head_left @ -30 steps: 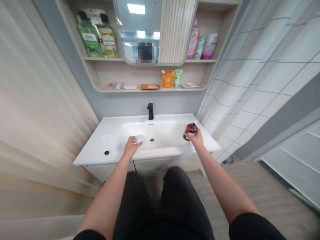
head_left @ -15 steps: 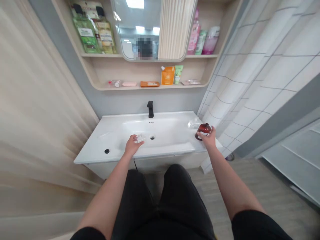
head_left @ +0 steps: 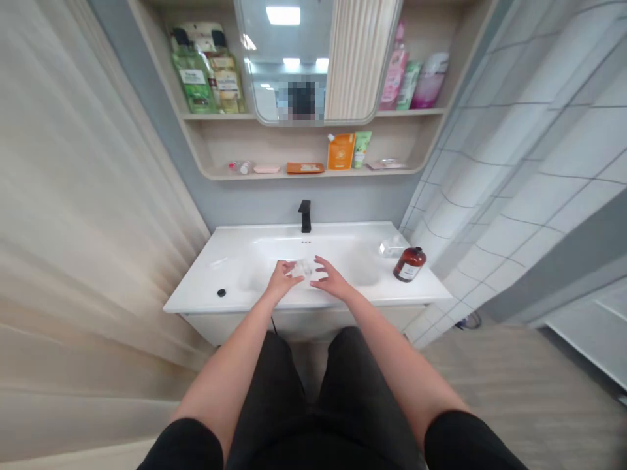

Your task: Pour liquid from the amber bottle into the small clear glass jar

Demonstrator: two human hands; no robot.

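My left hand (head_left: 283, 281) is curled around a small transparent plastic item (head_left: 302, 268) above the middle of the white washbasin (head_left: 235, 287). My right hand (head_left: 330, 281) is open, with spread fingertips close beside that item, and it holds nothing. To the right on the basin deck stands an amber glass pump-less bottle (head_left: 409, 264), upright, with a white label. Just behind it lies a second transparent item (head_left: 392, 247). Neither hand touches these two.
A black faucet (head_left: 305, 217) rises at the basin's back edge, and a small black plug (head_left: 221, 292) sits at the left. Above are a mirror cabinet (head_left: 289, 65) and a shelf (head_left: 313, 171) with toiletries. A beige curtain (head_left: 73, 196) hangs left, a tiled wall (head_left: 509, 163) right.
My right hand has let go of the amber bottle, which now stands on the basin's right side. That hand has moved left, next to my left hand and the transparent item.
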